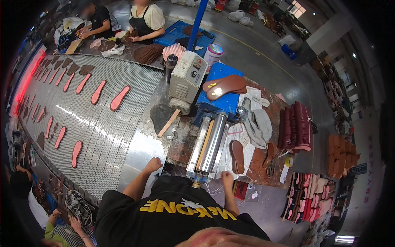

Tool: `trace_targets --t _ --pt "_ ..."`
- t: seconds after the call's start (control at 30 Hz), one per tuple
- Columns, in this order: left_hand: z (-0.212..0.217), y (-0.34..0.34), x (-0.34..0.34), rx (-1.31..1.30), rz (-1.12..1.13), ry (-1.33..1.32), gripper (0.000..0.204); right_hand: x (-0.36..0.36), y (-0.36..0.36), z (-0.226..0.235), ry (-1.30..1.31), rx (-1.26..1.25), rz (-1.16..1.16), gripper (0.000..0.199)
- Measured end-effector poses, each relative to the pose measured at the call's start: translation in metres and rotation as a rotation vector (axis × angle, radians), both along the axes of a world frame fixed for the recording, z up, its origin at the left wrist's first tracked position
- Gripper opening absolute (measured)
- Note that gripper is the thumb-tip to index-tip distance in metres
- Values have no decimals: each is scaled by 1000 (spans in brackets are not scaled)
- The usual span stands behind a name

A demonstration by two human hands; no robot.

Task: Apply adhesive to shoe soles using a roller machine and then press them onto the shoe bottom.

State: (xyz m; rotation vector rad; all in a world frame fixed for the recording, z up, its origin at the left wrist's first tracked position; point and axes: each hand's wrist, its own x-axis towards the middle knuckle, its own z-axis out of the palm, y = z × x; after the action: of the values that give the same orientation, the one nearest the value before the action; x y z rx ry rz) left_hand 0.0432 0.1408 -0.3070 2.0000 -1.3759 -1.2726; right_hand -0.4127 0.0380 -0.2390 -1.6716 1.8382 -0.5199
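My left hand [154, 164] is closed in a fist beside the bare metal plate [144, 145] at the conveyor's end; nothing shows in it. My right hand [227, 178] is also closed, with nothing visible in it, at the table's front edge. Between them stands a roller machine with a shiny steel roller [214, 142] and a blue housing [220, 72]. Several brown insoles [226, 91] lie on top of the housing. Just beyond my right hand, more brown insoles [237, 155] rest on white paper [230, 142].
On the left, a mesh conveyor [111, 136] carries rows of pink insoles [120, 98]. A grey control box [188, 76] stands behind the roller. To the right are bundled maroon insoles [295, 125], a tape roll [289, 161] and scissors [270, 170]. Co-workers sit at the far left.
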Motion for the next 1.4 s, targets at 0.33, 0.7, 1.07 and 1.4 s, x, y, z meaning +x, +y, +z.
trace_targets --t 0.33,0.7,1.07,1.4 --pt "-1 11 -6 25 116 -47 22 -49 -82 91 526 -523 -285 50" --pt "-3 11 -15 73 53 150 6 -51 -82 35 314 90 -470 67" --pt "81 -84 13 254 38 151 13 -45 -58 58 442 -251 -225 61" --pt "232 -177 -22 -176 -244 182 27 -47 -67 157 174 -413 71 56"
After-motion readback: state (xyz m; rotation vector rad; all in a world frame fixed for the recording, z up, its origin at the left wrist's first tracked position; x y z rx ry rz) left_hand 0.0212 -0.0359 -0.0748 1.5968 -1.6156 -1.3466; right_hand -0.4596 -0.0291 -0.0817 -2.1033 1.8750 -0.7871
